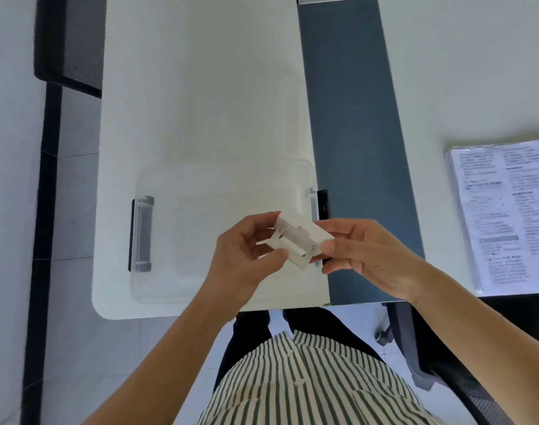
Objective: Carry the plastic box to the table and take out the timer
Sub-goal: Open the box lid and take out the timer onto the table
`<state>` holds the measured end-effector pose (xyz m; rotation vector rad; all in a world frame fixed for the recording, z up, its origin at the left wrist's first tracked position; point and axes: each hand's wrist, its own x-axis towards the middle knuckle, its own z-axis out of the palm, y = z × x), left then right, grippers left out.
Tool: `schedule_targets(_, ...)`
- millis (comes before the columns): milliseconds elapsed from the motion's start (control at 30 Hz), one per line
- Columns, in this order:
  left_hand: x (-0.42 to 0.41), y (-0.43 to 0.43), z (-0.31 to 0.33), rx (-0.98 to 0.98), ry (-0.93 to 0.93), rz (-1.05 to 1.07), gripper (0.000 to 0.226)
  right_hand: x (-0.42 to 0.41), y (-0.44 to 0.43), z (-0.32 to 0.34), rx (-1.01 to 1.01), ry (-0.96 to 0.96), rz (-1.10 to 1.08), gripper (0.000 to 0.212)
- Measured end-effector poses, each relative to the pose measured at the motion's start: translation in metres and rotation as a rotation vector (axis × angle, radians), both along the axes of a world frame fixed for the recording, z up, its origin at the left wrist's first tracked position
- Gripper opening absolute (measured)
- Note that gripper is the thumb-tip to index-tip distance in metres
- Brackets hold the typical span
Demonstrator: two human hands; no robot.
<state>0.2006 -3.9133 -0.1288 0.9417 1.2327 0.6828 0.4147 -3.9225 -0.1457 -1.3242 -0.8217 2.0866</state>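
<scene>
A clear plastic box (170,234) with grey side latches rests on the white table (200,87), near its front edge. Above the box's right part, a small white timer (297,240) is held between both hands, with its back side up. My left hand (246,256) pinches the timer's left end. My right hand (363,253) grips its right end with thumb and fingers. Whether the box has a lid on it is unclear.
A dark blue divider strip (354,118) runs along the table's right side. A stack of printed papers (507,216) lies on the neighbouring desk at right. A black chair (68,41) stands at the far left, another chair (430,348) at lower right.
</scene>
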Motion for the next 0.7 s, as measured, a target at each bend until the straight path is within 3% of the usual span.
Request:
schedule_targets(133, -0.005, -0.002, 0.002, 0.033, 0.067, -0.028, 0.046, -0.002, 0.002, 0.003, 0.085, -0.136, 0.009, 0.072)
schedule_targets(233, -0.004, 0.001, 0.007, 0.038, 0.201, 0.144, 0.026, -0.008, 0.001, 0.012, 0.254, -0.348, 0.008, 0.077)
schedule_targets(267, -0.002, 0.002, 0.010, 0.017, 0.190, 0.178, 0.020, -0.008, 0.000, 0.015, 0.315, -0.427, 0.010, 0.078)
schedule_targets(400, 0.006, 0.004, 0.017, -0.087, 0.026, 0.174, 0.034, -0.005, -0.005, 0.023, 0.516, -0.630, 0.062, 0.084)
schedule_targets(533, 0.012, 0.012, 0.017, -0.186, -0.153, 0.161, 0.026, 0.006, -0.009, 0.035, 0.563, -0.505, 0.084, 0.084)
schedule_targets(633, 0.015, 0.020, 0.018, -0.274, -0.247, 0.045, 0.021, 0.026, -0.003, 0.047, 0.472, -0.305, 0.101, 0.078)
schedule_targets(700, 0.020, 0.025, 0.018, -0.305, -0.267, -0.056, 0.017, 0.037, -0.002, 0.052, 0.465, -0.285, 0.164, 0.075)
